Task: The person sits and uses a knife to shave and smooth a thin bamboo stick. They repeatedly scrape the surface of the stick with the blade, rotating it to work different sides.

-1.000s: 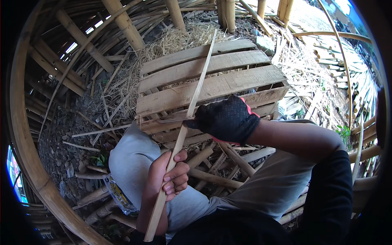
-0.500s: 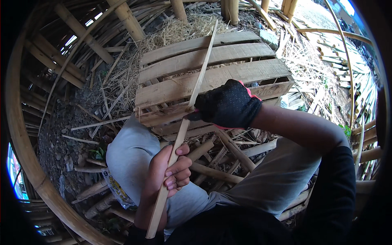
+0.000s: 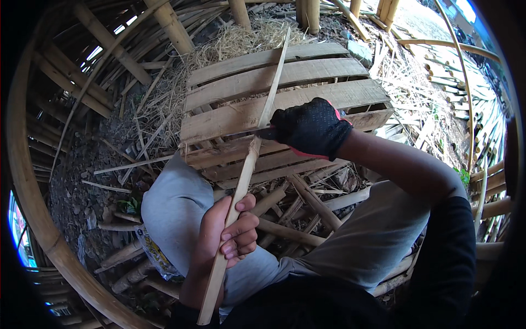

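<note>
**Between the two hands: a pale strip (image 3: 246, 167) gripped below, a knife (image 3: 266, 133) laid across it above**

The strip runs on a slant through the fist of the bare left hand (image 3: 238, 233). Its near end sticks out below those fingers; its far end reaches well beyond them, over the slats of a wooden crate (image 3: 323, 97). Whether it rests on the slats cannot be told.

Left fingers: curled round the strip and pressed close together, the thumb folded over from the other side. Right hand (image 3: 312, 129): in a black glove with red edging, fingers closed about the knife's handle, most of which they hide. The blade points left from these fingers and appears to meet the strip just beside them. A roughened patch shows on the strip directly below the blade.

Handling, as judged: light, fairly stiff, with some spring along the thin far length. Faces look dry and not slippery; edges may be sharp or splintery to bare skin. The sound hold is on the broader lower part, where the left fingers sit, apart from the blade.

Beyond the fingers, past the crate, lies straw (image 3: 235, 49). Below the right fingers, poles (image 3: 293, 233) lie between the legs.
</note>
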Action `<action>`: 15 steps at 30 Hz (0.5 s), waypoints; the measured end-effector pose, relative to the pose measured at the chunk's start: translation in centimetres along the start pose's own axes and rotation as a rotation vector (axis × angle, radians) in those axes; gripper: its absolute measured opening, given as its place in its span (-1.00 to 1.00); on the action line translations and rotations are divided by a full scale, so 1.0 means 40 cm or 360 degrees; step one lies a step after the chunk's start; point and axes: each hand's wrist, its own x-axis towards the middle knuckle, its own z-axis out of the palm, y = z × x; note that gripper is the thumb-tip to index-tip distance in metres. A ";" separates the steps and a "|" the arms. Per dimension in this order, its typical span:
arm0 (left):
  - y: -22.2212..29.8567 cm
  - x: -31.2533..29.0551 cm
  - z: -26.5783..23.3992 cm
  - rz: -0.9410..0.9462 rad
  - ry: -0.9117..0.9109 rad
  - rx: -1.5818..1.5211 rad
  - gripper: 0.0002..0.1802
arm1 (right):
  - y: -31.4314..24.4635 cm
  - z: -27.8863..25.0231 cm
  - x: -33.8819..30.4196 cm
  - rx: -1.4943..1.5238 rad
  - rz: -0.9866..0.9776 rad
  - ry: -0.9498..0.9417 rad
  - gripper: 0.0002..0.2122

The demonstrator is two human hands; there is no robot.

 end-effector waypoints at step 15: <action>0.003 -0.001 -0.011 0.0022 -0.0061 -0.0143 -0.70 | -0.046 -0.028 0.009 0.0340 0.0001 -0.0086 -0.70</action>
